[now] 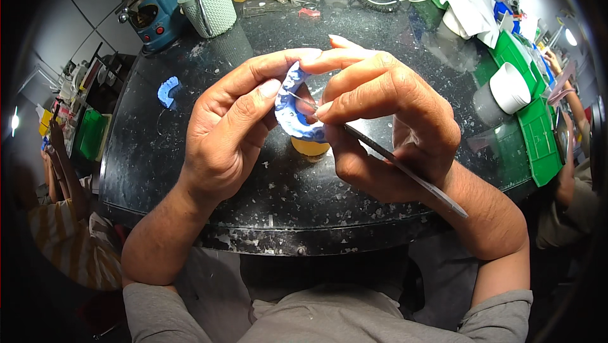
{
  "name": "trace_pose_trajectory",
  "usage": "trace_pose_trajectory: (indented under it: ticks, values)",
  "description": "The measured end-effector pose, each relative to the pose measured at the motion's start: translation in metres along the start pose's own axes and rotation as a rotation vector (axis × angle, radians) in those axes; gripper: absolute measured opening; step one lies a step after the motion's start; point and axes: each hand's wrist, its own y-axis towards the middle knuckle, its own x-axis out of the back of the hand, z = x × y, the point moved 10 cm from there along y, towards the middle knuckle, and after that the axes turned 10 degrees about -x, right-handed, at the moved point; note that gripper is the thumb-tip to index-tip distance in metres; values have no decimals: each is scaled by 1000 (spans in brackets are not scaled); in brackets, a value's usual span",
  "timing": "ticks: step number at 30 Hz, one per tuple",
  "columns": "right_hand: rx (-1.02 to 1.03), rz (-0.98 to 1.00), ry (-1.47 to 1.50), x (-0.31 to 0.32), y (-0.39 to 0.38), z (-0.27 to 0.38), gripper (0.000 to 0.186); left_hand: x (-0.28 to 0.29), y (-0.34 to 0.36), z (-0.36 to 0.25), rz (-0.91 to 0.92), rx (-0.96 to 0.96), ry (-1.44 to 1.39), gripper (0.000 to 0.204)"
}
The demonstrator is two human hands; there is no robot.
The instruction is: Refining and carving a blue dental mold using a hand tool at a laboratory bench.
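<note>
Over the middle of the black table, a blue horseshoe-shaped dental model [288,117] with tooth shapes is held up. My left hand [221,121] pinches its left side between thumb and fingers. A thin metal dental carver [405,169] lies in my right hand [396,106], gripped like a pen, its handle slanting back over the wrist. The carver's fine tip reaches to the inner left side of the arch. My right fingertips also come close to the arch's right end and partly hide it. Beneath the model a round yellow-orange object [310,147] shows in part.
A second blue arch-shaped piece [168,92] lies at left. Behind it stand a blue machine [158,20] and a pale green basket [218,17] of tools. Green trays [538,140] and a white cup [510,85] line the right edge. Other people work at both sides.
</note>
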Motion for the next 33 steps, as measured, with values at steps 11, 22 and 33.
trace_pose_trajectory:
  ticks: [11,22,33]
  values:
    - [11,38,-28,-1,0,2,27,0,1,2,18,23,-17,37]
    - [-39,-1,52,1,-1,-4,27,1,0,2,35,26,-47,37]
    - [-66,46,20,1,0,-6,28,3,-1,4,-5,60,-32,37]
